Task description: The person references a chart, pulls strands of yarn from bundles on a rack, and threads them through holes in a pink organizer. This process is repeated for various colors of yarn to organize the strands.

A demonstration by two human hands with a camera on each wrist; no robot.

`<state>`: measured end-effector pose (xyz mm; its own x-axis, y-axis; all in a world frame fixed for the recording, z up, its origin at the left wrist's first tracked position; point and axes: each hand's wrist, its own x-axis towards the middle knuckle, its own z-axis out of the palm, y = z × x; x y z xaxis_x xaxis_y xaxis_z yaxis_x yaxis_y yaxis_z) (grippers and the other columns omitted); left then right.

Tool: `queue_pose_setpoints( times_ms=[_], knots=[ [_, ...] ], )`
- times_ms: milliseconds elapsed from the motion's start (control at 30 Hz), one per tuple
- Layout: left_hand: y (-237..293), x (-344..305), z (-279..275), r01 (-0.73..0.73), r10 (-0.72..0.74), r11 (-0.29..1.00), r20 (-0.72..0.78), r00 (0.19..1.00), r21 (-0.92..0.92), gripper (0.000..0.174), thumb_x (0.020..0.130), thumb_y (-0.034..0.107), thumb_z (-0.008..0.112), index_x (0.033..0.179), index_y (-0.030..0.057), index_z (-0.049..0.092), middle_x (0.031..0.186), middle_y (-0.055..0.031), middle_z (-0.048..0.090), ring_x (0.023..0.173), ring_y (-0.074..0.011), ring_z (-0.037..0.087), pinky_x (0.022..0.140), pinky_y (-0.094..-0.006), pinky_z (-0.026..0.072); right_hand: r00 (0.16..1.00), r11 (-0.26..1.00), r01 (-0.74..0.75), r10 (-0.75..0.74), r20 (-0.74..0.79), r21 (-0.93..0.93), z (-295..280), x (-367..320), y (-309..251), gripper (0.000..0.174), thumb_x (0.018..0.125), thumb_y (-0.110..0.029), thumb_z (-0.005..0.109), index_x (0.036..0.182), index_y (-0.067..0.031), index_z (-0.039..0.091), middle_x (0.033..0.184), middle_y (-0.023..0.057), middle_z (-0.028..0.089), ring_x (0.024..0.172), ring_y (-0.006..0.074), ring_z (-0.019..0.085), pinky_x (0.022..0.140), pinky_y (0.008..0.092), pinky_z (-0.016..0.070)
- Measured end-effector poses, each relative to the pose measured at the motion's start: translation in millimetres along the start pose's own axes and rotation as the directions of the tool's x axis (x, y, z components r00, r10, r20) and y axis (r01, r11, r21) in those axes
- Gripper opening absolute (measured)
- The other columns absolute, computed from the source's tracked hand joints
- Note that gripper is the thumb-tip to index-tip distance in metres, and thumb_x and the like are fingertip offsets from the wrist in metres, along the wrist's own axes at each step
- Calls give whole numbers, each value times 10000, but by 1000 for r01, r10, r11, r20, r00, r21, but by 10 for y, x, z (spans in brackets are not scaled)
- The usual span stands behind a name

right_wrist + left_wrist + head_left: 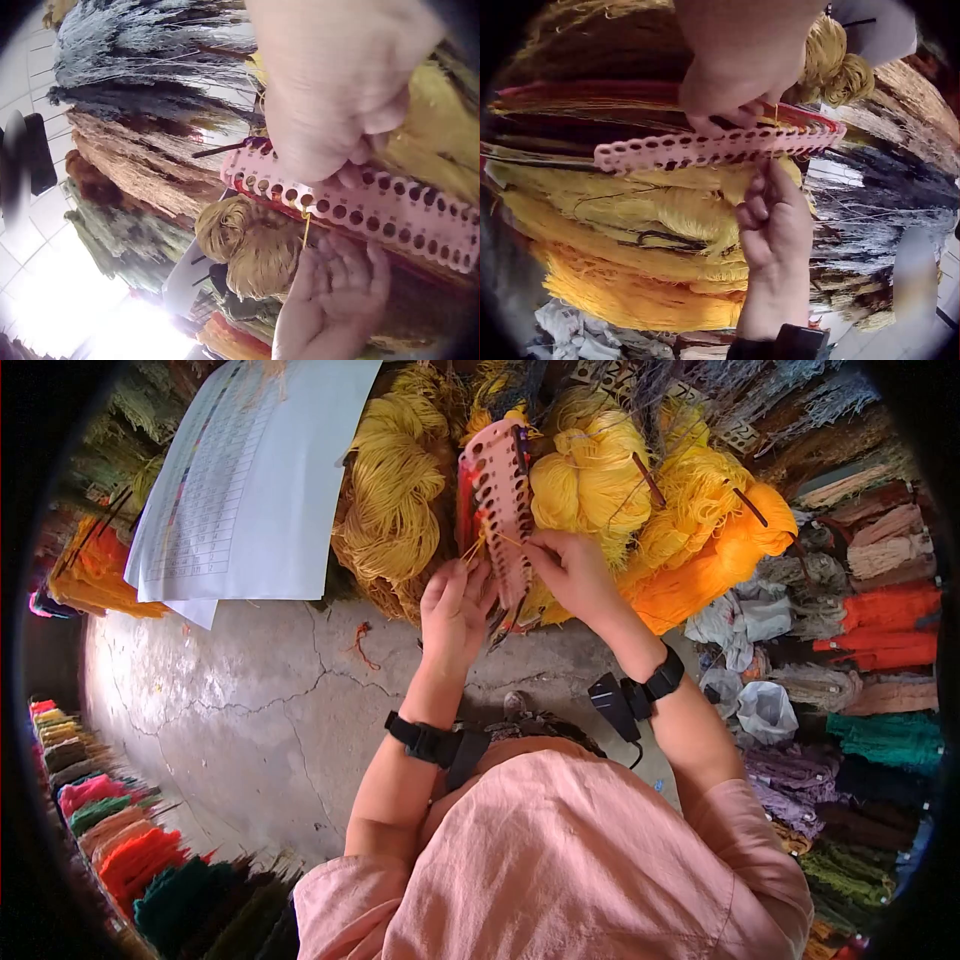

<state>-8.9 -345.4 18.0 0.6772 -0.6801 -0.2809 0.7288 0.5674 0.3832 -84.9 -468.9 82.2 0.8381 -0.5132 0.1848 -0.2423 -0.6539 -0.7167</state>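
A long pink thread organizer card (pixel 499 490) with two rows of round holes hangs between my hands, over yellow skeins. Colored threads (pixel 592 105) are looped through some of its holes and trail from it. A yellow thread (pixel 306 231) passes through one hole near the edge. My left hand (pixel 456 608) pinches this thread on one side of the card, thumb against forefinger. From the other side, my right hand (pixel 578 575) pinches the thread at the card's face, its fingertips partly hidden in the right wrist view.
Hanks of olive-yellow yarn (pixel 395 490), pale yellow yarn (pixel 590 475) and orange yarn (pixel 700 575) hang close around the card. Printed sheets (pixel 250 480) hang at the left. Skeins line both sides, with plastic bags (pixel 765 710) on the right, above a cracked concrete floor (pixel 230 710).
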Motion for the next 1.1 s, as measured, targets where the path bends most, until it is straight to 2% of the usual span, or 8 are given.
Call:
queue_pose_setpoints(
  times_ms=[233,367,533,667,767,833,933,1100],
  knots=[
    [289,-287,129,-241,134,934,366,921,263,79,842,61,447,880,51,516,917,-64,542,736,-96,458,671,-274,404,999,994,-6,2,39,105,65,-134,141,108,754,-101,540,754,5,562,555,104,535,466,192,516,450,295,376],
    [344,-210,322,25,-209,880,338,918,475,214,831,44,432,1034,14,491,754,-83,564,601,-117,488,530,-226,406,980,942,-150,102,170,300,25,-238,85,110,776,-104,537,755,1,563,565,40,525,501,96,498,461,243,370],
    [174,4,216,-286,-81,311,325,942,907,122,808,60,494,844,-46,541,643,-34,540,535,-97,533,458,-219,439,968,802,-135,-18,250,581,51,-289,132,128,787,-109,527,829,6,564,651,44,548,585,71,506,510,217,384],
    [232,-114,20,-59,76,681,9,997,730,132,819,90,493,804,-25,555,710,-60,569,575,-95,531,522,-222,449,999,948,-28,31,-6,318,182,-153,224,196,789,-125,530,920,21,533,768,69,573,662,117,533,584,238,412],
    [326,-249,-303,56,-52,926,-22,998,374,141,835,112,485,783,5,563,752,-76,586,599,-109,536,556,-227,451,963,991,100,-73,-259,93,523,3,411,268,803,-109,516,1028,33,479,935,64,565,824,122,528,694,241,421],
    [425,-363,-419,115,-118,968,-1,993,224,167,848,143,473,758,35,563,801,-97,595,608,-128,540,563,-239,452,933,986,161,-135,-332,51,672,123,358,315,796,-101,521,1067,39,440,1023,95,543,921,153,517,740,261,421],
    [605,-486,-561,150,-148,984,-32,988,98,192,854,185,463,747,53,553,856,-89,590,629,-129,536,586,-255,445,983,891,-174,133,126,419,591,251,314,316,781,-70,533,1061,28,424,1024,101,520,913,152,501,733,258,418],
    [812,-668,-989,162,-160,984,29,987,-78,189,847,217,465,758,62,529,837,-73,575,704,-122,509,644,-271,408,970,935,11,76,-231,355,685,89,158,295,741,-69,581,985,0,430,868,73,491,794,154,476,714,256,389]
  ],
)
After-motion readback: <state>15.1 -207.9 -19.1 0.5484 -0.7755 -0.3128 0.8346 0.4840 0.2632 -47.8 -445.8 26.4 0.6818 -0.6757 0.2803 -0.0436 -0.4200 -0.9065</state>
